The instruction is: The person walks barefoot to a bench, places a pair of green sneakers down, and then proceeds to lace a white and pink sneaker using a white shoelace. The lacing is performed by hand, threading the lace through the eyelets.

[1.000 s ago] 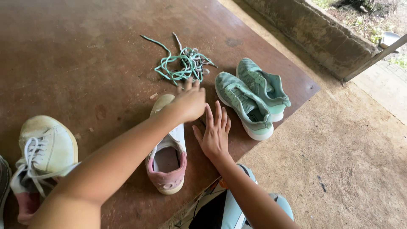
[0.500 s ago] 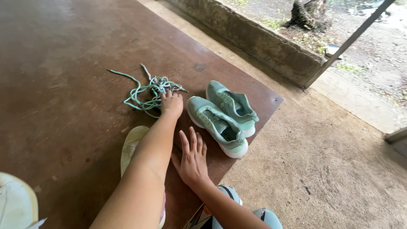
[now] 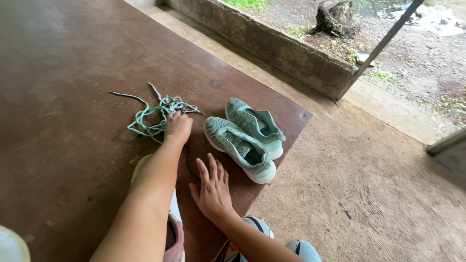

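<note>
My left hand reaches out over the brown board, and its fingers curl down into a tangle of mint-green and grey shoelaces. My right hand lies flat on the board with its fingers spread, holding nothing. A pair of mint-green sneakers without laces stands side by side just right of both hands. Under my left forearm lies a white shoe with a pink heel, mostly hidden. A dark lace runs along the board between my hands.
The toe of another white shoe shows at the bottom left corner. The board ends at a concrete floor on the right. A low concrete wall and a slanted metal pole stand beyond.
My left hand has moved forward from above the white shoe onto the lace tangle. The view has shifted, so the shoes now sit lower and further left. My right hand stays flat.
</note>
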